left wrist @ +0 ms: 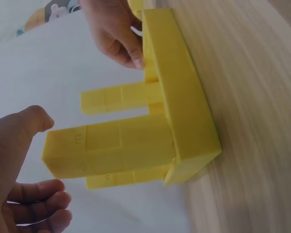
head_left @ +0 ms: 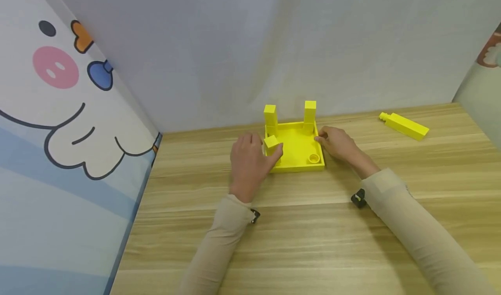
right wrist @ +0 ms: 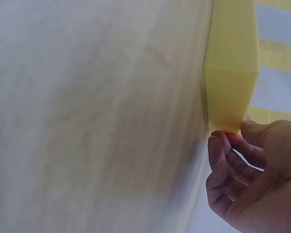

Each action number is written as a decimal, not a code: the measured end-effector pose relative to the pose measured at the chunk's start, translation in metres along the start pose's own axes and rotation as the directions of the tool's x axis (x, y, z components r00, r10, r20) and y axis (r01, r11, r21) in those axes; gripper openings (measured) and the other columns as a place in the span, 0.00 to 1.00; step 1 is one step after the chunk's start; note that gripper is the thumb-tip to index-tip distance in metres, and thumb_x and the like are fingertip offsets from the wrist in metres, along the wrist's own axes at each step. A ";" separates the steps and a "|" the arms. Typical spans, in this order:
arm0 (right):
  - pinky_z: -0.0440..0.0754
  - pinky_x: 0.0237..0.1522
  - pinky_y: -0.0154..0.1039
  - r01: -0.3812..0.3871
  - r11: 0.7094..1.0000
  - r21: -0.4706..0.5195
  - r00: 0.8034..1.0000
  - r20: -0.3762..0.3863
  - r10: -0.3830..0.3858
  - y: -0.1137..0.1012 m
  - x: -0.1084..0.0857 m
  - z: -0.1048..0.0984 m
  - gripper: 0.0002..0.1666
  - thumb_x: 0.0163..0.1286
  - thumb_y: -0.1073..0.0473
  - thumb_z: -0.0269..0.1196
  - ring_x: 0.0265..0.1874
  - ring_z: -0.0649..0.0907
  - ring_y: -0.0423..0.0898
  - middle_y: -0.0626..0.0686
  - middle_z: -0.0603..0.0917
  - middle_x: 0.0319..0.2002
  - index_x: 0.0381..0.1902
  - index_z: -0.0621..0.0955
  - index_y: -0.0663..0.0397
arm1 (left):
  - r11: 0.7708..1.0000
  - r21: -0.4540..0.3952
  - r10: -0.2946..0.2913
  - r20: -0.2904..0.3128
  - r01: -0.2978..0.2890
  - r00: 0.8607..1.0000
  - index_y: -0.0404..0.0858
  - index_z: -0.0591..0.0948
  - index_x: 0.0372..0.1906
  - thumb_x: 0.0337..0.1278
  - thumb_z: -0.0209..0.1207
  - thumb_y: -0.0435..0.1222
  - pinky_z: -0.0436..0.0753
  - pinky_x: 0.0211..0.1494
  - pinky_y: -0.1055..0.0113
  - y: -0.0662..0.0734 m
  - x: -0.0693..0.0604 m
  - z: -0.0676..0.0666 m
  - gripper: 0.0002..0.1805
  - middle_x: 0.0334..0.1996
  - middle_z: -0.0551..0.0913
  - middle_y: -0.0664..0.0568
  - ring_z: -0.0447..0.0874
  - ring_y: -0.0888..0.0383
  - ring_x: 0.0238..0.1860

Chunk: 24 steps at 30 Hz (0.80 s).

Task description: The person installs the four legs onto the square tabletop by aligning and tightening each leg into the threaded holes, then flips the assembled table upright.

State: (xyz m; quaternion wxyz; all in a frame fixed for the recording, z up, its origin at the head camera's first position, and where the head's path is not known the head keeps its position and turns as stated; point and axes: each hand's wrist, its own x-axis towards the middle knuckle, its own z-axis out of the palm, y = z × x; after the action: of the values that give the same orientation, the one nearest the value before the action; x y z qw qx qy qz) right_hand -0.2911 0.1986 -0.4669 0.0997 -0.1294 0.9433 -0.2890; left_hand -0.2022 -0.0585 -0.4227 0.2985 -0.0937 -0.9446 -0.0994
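Note:
A shallow yellow square tray (head_left: 297, 168) with a raised rim lies on the table. Square yellow posts stand upright at three of its corners: back left (head_left: 270, 114), back right (head_left: 310, 112) and front left (head_left: 272, 142). A round socket (head_left: 314, 158) shows in the front right corner. My left hand (head_left: 248, 160) is around the top of the front left post; in the left wrist view its thumb and fingers (left wrist: 39, 208) are spread, apart from the post. My right hand (head_left: 337, 145) pinches the tray's right rim between thumb and fingers.
A loose yellow post (head_left: 405, 125) with a threaded round end lies on the wooden table (head_left: 305, 243) to the right. A pale cloth wall (head_left: 219, 56) rises behind the table. A cartoon-printed panel (head_left: 70, 138) stands at the left.

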 end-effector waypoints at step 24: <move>0.79 0.55 0.59 0.002 1.000 0.002 1.000 0.005 -0.002 0.001 0.001 0.000 0.19 0.81 0.54 0.53 0.52 0.82 0.62 0.69 0.84 0.56 0.55 0.77 0.67 | 0.998 -0.065 0.014 0.060 -0.010 0.998 0.37 0.82 0.32 0.58 0.65 0.49 0.81 0.37 0.60 -0.004 0.000 0.013 0.18 0.30 0.85 0.48 0.81 0.51 0.31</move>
State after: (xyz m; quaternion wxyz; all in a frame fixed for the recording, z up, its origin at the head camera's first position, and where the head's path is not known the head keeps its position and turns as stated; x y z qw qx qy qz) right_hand -0.2924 0.1991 -0.4682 0.1019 -0.1311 0.9426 -0.2897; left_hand -0.2106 -0.0595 -0.4336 0.2672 -0.1120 -0.9489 -0.1252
